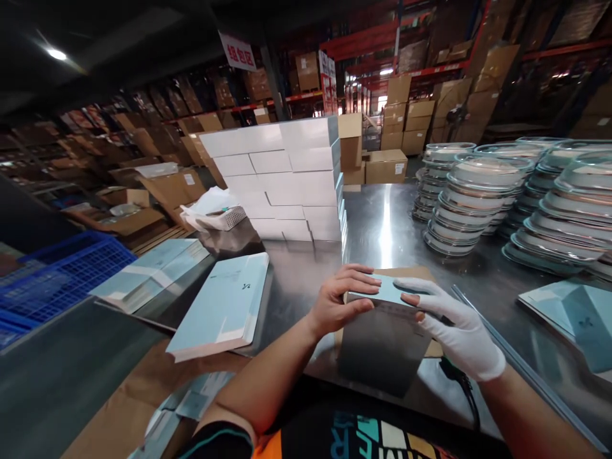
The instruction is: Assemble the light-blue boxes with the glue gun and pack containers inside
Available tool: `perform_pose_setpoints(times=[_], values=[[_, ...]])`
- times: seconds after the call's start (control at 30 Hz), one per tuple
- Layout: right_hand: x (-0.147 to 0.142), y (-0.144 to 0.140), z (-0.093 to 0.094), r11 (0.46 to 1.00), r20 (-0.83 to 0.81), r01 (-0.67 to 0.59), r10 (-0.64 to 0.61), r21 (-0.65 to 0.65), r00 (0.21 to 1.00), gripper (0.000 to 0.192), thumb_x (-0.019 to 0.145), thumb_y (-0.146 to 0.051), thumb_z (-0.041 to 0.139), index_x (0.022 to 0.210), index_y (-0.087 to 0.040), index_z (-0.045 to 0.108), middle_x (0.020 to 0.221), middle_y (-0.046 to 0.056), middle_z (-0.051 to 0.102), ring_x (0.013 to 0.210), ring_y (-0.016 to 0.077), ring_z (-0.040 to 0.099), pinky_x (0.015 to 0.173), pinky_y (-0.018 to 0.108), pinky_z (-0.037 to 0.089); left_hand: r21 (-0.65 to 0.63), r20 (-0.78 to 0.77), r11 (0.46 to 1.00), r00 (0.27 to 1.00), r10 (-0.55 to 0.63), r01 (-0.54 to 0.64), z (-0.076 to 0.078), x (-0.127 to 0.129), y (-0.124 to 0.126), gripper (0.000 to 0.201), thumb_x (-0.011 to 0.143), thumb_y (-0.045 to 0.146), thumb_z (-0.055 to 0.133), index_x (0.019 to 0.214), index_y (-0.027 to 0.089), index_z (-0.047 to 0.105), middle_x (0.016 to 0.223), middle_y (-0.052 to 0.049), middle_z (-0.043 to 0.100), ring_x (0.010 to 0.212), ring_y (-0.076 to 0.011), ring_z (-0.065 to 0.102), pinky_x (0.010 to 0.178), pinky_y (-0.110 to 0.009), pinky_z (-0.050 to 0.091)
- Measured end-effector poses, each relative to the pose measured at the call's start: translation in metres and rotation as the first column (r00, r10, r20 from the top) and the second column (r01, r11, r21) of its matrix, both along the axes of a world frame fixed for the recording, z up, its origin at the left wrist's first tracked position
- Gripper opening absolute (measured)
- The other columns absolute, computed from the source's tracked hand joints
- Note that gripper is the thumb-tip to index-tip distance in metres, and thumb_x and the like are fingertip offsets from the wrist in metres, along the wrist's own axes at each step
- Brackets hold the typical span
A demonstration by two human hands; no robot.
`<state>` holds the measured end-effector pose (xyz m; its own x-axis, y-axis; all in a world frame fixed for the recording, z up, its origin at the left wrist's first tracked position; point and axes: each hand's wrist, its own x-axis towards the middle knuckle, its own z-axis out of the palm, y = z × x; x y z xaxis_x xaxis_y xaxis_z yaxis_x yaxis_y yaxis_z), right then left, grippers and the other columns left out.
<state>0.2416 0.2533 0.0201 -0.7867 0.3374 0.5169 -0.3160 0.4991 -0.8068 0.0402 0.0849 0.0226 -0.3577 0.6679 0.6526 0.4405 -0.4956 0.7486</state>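
Note:
A small light-blue box (387, 290) is between my two hands over the near part of the metal table. My bare left hand (343, 294) grips its left end, fingers on top and thumb along the near side. My right hand (452, 322) wears a white glove with thumb and a fingertip bare, and its fingers hold the box's right end. Beneath the box lies a brown cardboard piece (415, 274), mostly hidden. To the left are a thick stack of light-blue printed sheets or flat boxes (222, 306) and another light-blue stack (155, 268).
A wall of stacked white boxes (287, 178) rises behind my hands. Tall piles of glass lids (461, 197) stand at right, with folded light-blue card (578, 312) nearer. A blue crate (62, 280) and white basket (229, 218) are left. A black cable (471, 395) hangs near my right wrist.

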Motion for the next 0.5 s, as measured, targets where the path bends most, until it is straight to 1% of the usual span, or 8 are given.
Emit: perform_pose_setpoints(times=[0.1, 0.17, 0.2, 0.27, 0.33, 0.4, 0.43, 0.5], values=[[-0.005, 0.000, 0.003, 0.997, -0.032, -0.050, 0.051, 0.052, 0.998, 0.025, 0.103, -0.039, 0.074, 0.126, -0.039, 0.084, 0.141, 0.008, 0.076, 0.129, 0.0280, 0.074, 0.110, 0.046, 0.063, -0.031, -0.020, 0.999, 0.999, -0.042, 0.041, 0.011, -0.008, -0.005, 0.038, 0.085, 0.063, 0.085, 0.088, 0.026, 0.086, 0.102, -0.015, 0.085, 0.116, -0.0360, 0.076, 0.110, -0.059, 0.055], [-0.013, 0.001, 0.007, 0.984, -0.063, -0.102, 0.112, 0.149, 0.992, 0.033, 0.106, -0.041, 0.069, 0.138, -0.040, 0.078, 0.149, 0.007, 0.072, 0.137, 0.0284, 0.070, 0.116, 0.048, 0.058, -0.146, -0.030, 0.985, 0.994, -0.103, 0.098, 0.031, -0.016, -0.012, 0.031, 0.080, 0.052, 0.093, 0.094, 0.025, 0.087, 0.114, -0.017, 0.083, 0.119, -0.0364, 0.075, 0.111, -0.056, 0.055], [-0.017, 0.002, 0.011, 0.971, -0.064, -0.111, 0.127, 0.213, 0.990, 0.041, 0.107, -0.043, 0.066, 0.148, -0.039, 0.071, 0.155, 0.008, 0.067, 0.144, 0.0290, 0.065, 0.121, 0.050, 0.055, -0.233, -0.036, 0.965, 0.990, -0.136, 0.124, 0.043, -0.020, -0.015, 0.031, 0.076, 0.043, 0.097, 0.100, 0.026, 0.087, 0.124, -0.018, 0.081, 0.123, -0.0374, 0.074, 0.113, -0.055, 0.055], [-0.027, 0.006, 0.020, 0.937, -0.028, -0.101, 0.117, 0.335, 0.993, 0.060, 0.109, -0.048, 0.062, 0.166, -0.036, 0.050, 0.168, 0.011, 0.054, 0.155, 0.0305, 0.054, 0.128, 0.053, 0.046, -0.392, -0.063, 0.908, 0.981, -0.184, 0.146, 0.069, -0.026, -0.020, 0.045, 0.069, 0.028, 0.100, 0.112, 0.028, 0.087, 0.135, -0.018, 0.077, 0.129, -0.0402, 0.072, 0.116, -0.054, 0.053], [-0.036, 0.010, 0.029, 0.910, 0.013, -0.098, 0.102, 0.402, 0.995, 0.074, 0.110, -0.054, 0.057, 0.175, -0.029, 0.033, 0.174, 0.016, 0.044, 0.160, 0.0315, 0.047, 0.132, 0.054, 0.041, -0.463, -0.100, 0.878, 0.977, -0.190, 0.123, 0.089, -0.029, -0.022, 0.051, 0.069, 0.025, 0.098, 0.119, 0.028, 0.086, 0.132, -0.017, 0.079, 0.128, -0.0418, 0.072, 0.115, -0.053, 0.053], [-0.042, 0.013, 0.035, 0.905, 0.022, -0.109, 0.110, 0.411, 0.994, 0.081, 0.109, -0.061, 0.056, 0.176, -0.025, 0.028, 0.175, 0.019, 0.042, 0.160, 0.0323, 0.046, 0.132, 0.055, 0.040, -0.449, -0.119, 0.890, 0.982, -0.144, 0.076, 0.096, -0.030, -0.021, 0.049, 0.070, 0.029, 0.097, 0.118, 0.026, 0.086, 0.128, -0.017, 0.080, 0.124, -0.0423, 0.074, 0.113, -0.054, 0.054], [-0.044, 0.014, 0.036, 0.909, 0.011, -0.108, 0.112, 0.402, 0.994, 0.081, 0.108, -0.063, 0.057, 0.175, -0.026, 0.030, 0.175, 0.019, 0.042, 0.160, 0.0322, 0.046, 0.131, 0.054, 0.041, -0.425, -0.113, 0.904, 0.988, -0.106, 0.049, 0.095, -0.030, -0.020, 0.048, 0.069, 0.031, 0.098, 0.115, 0.025, 0.087, 0.128, -0.017, 0.080, 0.124, -0.0426, 0.073, 0.113, -0.054, 0.054], [-0.049, 0.022, 0.036, 0.922, -0.021, -0.074, 0.088, 0.380, 0.996, 0.077, 0.106, -0.064, 0.059, 0.172, -0.030, 0.037, 0.176, 0.016, 0.041, 0.161, 0.0320, 0.044, 0.131, 0.053, 0.042, -0.361, -0.052, 0.933, 0.999, -0.011, -0.009, 0.086, -0.033, -0.017, 0.050, 0.062, 0.032, 0.101, 0.110, 0.023, 0.088, 0.129, -0.017, 0.080, 0.126, -0.0432, 0.071, 0.115, -0.053, 0.053]])
